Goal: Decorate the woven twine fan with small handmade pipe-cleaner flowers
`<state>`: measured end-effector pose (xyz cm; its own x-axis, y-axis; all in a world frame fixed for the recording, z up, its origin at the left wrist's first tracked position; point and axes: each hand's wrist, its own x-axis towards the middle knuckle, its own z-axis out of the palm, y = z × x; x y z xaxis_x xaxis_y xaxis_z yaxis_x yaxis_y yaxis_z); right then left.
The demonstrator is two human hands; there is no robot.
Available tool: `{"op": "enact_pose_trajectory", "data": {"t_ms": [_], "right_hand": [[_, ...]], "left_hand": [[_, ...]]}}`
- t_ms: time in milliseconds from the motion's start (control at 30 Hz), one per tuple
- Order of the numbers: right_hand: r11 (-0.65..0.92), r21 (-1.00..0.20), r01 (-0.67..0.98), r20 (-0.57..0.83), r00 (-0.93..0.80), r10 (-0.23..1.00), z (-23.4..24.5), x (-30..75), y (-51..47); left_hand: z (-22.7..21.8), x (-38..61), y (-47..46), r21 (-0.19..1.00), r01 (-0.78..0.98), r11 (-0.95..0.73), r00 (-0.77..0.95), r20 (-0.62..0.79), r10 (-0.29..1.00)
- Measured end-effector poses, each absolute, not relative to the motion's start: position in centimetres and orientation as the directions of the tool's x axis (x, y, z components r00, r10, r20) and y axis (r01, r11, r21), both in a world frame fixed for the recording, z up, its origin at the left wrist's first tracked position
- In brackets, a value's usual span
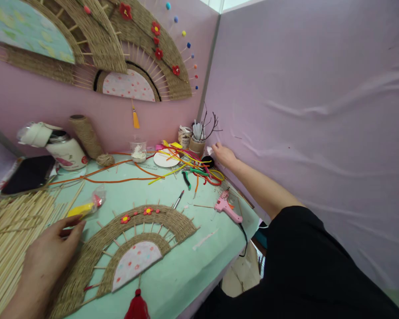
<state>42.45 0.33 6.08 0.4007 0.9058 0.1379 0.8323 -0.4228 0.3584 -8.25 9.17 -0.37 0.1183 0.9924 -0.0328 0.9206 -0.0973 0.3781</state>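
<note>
My left hand (49, 252) is over the left end of a woven twine fan (182, 221), its fingers loosely curled, thumb and forefinger apart, nothing seen between them. Just beyond its fingertips lies a plastic packet with yellow and red contents (81, 209). The fan has red flowers, a dotted white half-circle centre and a red tassel (137, 305). Far off at the table's back right corner, my right hand (224, 155) has its fingers bent together beside a small white crumpled piece (209, 151). Whether they grip it is unclear. A black roll (208, 161) lies below them.
A pink glue gun (226, 207) with a cord lies near the right edge. Green-handled pliers (186, 179), a pen (178, 199) and coloured pipe cleaners (119, 180) lie behind the fan. Thin sticks (9, 248) cover the left side. Jars (197, 145) with twigs stand at the back.
</note>
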Motion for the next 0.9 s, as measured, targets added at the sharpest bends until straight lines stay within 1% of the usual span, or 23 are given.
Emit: {"op": "enact_pose_trajectory", "data": {"t_ms": [167,200,233,300,367,400,500,700,833,900], "right_hand": [[-0.379,0.383,0.843,0.199,0.325,0.925,5.5,42.4,-0.4],[-0.369,0.378,0.849,0.189,0.32,0.929,5.4,42.4,-0.7],[-0.358,0.364,0.86,0.152,0.324,0.934,5.2,42.3,-1.1],[-0.355,0.316,0.88,0.016,0.369,0.929,4.5,42.2,-1.6],[-0.383,0.289,0.877,-0.105,0.426,0.899,3.6,42.2,-1.9],[-0.4,0.286,0.871,-0.141,0.451,0.881,3.2,42.3,-1.9],[-0.452,0.279,0.847,-0.189,0.51,0.839,1.8,42.7,-1.3],[-0.533,0.245,0.81,-0.23,0.583,0.78,0.7,43.1,1.0],[-0.544,0.214,0.811,-0.257,0.584,0.77,0.8,43.3,1.7],[-0.537,0.189,0.822,-0.25,0.569,0.783,0.9,43.4,1.7]], "left_hand": [[-0.2,-8.3,8.8,0.404,0.907,-0.115,0.135,-0.02,0.991],[-0.2,-8.3,8.7,0.409,0.904,-0.12,0.137,-0.013,0.99],[-0.3,-8.3,8.7,0.412,0.902,-0.127,0.141,-0.003,0.99],[-0.4,-8.2,8.7,0.406,0.905,-0.128,0.14,-0.002,0.99],[-0.6,-8.1,8.8,0.397,0.91,-0.121,0.141,-0.021,0.99],[-0.6,-8.0,8.8,0.391,0.913,-0.119,0.144,-0.035,0.989],[-0.7,-7.8,8.9,0.39,0.913,-0.117,0.153,-0.061,0.986],[-0.8,-8.0,8.9,0.409,0.908,-0.086,0.13,-0.081,0.988],[-0.9,-8.2,9.0,0.441,0.891,-0.108,0.137,-0.034,0.99],[-0.9,-8.3,9.1,0.438,0.891,-0.121,0.147,-0.024,0.989]]}}
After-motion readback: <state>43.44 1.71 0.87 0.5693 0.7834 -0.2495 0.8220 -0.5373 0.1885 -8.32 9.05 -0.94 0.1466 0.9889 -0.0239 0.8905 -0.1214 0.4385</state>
